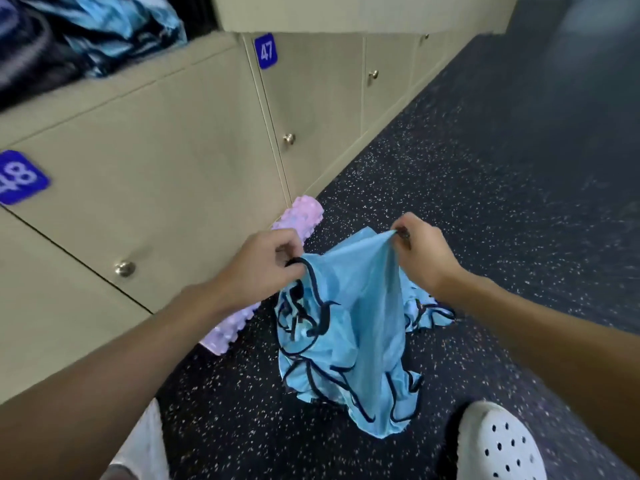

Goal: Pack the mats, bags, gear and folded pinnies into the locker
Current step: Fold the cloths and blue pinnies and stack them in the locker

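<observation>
In the upper left of the frame, the open locker (199,19) is holding crumpled light blue cloth (114,26) and a dark bag (31,60). In the centre, the left hand (263,268) and the right hand (422,251) are each pinching the top edge of a light blue pinny (353,306). It is hanging between and below them, and its lower folds are lying on the speckled floor (485,202).

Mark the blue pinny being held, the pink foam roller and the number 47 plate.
blue pinny (360,306), head view, smooth cloth below the raised edge.
pink foam roller (304,212), head view, its knobbly far end.
number 47 plate (266,51), head view, middle of the plate.
</observation>
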A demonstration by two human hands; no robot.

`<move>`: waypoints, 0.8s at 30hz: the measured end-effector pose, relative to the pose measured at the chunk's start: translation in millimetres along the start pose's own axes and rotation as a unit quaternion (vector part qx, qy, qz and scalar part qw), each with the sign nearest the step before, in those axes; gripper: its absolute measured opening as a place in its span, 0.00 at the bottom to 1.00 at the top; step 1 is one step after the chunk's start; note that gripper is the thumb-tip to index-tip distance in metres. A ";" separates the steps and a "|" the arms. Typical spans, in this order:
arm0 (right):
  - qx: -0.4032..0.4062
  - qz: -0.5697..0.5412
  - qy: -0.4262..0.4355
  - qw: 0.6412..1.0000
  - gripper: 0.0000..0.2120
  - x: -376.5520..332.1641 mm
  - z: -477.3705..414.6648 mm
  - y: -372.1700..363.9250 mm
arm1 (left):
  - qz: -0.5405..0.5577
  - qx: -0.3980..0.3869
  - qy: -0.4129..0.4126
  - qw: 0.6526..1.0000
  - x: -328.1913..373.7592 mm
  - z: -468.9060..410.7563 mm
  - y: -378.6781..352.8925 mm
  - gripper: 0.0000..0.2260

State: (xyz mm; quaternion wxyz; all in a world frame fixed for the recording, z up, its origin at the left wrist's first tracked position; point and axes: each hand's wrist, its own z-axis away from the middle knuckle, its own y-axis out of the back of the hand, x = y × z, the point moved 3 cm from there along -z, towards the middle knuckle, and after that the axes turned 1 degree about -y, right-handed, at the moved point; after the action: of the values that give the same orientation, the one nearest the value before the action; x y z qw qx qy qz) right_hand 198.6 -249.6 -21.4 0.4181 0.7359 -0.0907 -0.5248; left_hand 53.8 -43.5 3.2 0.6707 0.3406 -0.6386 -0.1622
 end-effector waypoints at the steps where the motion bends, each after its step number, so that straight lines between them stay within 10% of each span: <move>1: 0.006 -0.005 0.001 1.000 0.07 -12.8 0.6 13.8 | 0.002 0.003 -0.011 1.000 18.0 -1.1 14.0 0.11; 9: 0.067 0.047 0.049 0.995 0.07 -108.4 14.2 115.6 | 0.042 0.038 -0.062 0.996 149.4 22.2 102.3 0.09; 17: -0.185 -0.167 0.080 0.965 0.19 -200.4 69.6 123.0 | -0.003 0.102 -0.108 0.989 205.3 62.7 118.3 0.11; 24: -0.133 -0.179 0.116 0.968 0.09 -220.4 82.0 121.0 | 0.000 0.092 -0.045 0.995 193.7 83.7 133.2 0.11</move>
State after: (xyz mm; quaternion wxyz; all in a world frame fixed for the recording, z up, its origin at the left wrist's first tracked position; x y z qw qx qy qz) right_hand 70.7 -242.8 210.0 0.4188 0.7341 0.1623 -0.5092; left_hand -30.6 -95.5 232.2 0.6071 0.3930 -0.6805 -0.1178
